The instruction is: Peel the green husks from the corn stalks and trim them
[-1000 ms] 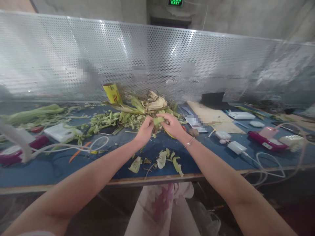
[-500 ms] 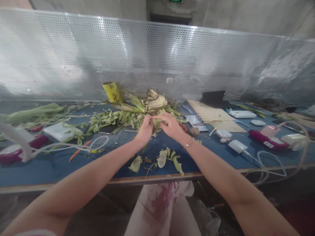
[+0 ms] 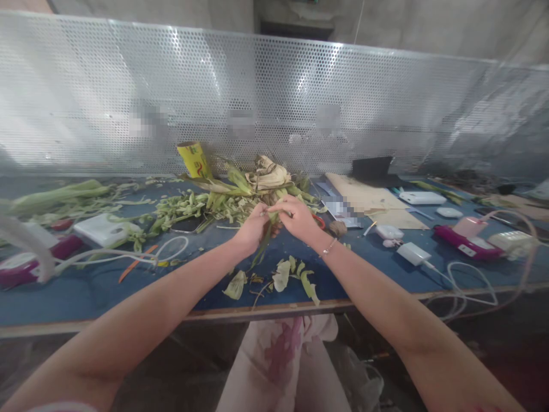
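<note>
My left hand (image 3: 253, 229) and my right hand (image 3: 295, 220) meet at the middle of the table, fingers closed and almost touching. Between them is a green corn husk strip (image 3: 264, 243), its end hanging below my left hand. My fingertips hide part of it. Right behind lies a heap of small, folded-looking green husk pieces (image 3: 184, 212), with larger husk leaves (image 3: 240, 182) and a pale dry husk (image 3: 272, 174) on top. Nearer the front edge are loose husk scraps (image 3: 281, 276).
A yellow can-like tube (image 3: 195, 160) stands behind the heap. White cables and a white power bank (image 3: 103, 230) lie left. On the right are cardboard (image 3: 364, 194), a white charger (image 3: 412, 253) and a magenta power strip (image 3: 467, 245). A perforated metal screen (image 3: 274, 103) closes the back.
My hands remain together in nearly the same place, with a slight shift of the fingers. More of the green husk strip now hangs below my left hand.
</note>
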Tool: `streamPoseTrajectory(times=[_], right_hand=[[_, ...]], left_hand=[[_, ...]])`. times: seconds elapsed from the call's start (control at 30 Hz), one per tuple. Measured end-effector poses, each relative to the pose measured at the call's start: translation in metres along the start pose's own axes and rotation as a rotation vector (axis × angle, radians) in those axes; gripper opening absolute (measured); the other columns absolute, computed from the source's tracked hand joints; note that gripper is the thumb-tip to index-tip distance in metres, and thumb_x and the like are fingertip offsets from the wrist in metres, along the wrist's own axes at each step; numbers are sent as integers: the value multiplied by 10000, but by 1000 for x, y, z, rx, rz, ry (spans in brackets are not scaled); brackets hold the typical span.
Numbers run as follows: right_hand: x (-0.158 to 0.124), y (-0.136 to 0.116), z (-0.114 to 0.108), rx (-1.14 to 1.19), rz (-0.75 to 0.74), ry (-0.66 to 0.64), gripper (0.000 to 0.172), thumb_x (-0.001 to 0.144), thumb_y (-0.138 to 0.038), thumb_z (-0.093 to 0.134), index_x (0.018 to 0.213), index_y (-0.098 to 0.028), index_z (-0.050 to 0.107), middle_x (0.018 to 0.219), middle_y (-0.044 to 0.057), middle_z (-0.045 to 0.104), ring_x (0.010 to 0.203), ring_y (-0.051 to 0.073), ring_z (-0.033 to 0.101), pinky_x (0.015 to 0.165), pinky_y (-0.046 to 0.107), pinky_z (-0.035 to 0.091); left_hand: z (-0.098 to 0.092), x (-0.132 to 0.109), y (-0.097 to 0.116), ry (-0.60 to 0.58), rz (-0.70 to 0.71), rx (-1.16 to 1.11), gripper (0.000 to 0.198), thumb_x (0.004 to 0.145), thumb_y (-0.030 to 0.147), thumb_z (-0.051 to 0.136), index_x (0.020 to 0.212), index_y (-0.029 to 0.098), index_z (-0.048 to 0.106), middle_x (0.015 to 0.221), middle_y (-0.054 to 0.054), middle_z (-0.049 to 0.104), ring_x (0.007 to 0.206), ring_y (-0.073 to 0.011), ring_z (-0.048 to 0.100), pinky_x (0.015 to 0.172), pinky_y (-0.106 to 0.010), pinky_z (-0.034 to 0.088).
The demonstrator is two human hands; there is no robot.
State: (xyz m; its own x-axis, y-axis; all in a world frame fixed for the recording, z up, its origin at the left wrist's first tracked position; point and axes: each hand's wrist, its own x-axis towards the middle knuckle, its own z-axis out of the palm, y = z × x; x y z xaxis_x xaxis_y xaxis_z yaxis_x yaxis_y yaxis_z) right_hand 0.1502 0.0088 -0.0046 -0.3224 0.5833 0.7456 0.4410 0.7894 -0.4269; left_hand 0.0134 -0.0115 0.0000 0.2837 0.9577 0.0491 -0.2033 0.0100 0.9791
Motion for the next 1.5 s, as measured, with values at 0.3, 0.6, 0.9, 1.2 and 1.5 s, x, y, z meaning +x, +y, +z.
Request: streamPoseTrajectory(times=[0.3,0.6,0.9,1.2,1.5], right_hand=[[-1,3,-1,-13,4,2,330,723,-49,419,835,-188,697,795,39,568,794,163,539,759,315,424],[1,3,-6,19,-8,-21,342,730,-66,416,916,-182,678,852,48,589,821,165,545,765,314,435],[2,10,-6,55,-5,1,369,701,-92,458,1026,-190,602,1009,69,578,985,193,527,880,367,419],[3,-1,-14,412,252,-133,445,672,-90,439,1096,-194,525,1008,44,532,720,99,500,617,227,439],[3,-12,-21,627,405,-232,523,636,-48,409,1131,-206,474,931,3,529,454,19,292,415,188,264]], left_hand=[[-8,0,8,-130,-206,-198,127,759,149,506,790,206,397,584,28,484,511,-89,520,495,-202,441],[-10,3,9,-141,-206,-328,136,722,109,547,770,189,448,589,18,476,522,-83,506,493,-198,431],[-14,7,8,-141,-169,-267,136,705,121,532,764,190,431,571,27,455,485,-81,472,464,-191,382],[-12,4,13,-158,-236,-276,148,703,106,518,717,183,393,551,26,436,461,-71,443,450,-171,349],[-12,6,14,-110,-247,-341,138,711,72,505,708,171,409,553,23,418,485,-68,459,446,-153,363]])
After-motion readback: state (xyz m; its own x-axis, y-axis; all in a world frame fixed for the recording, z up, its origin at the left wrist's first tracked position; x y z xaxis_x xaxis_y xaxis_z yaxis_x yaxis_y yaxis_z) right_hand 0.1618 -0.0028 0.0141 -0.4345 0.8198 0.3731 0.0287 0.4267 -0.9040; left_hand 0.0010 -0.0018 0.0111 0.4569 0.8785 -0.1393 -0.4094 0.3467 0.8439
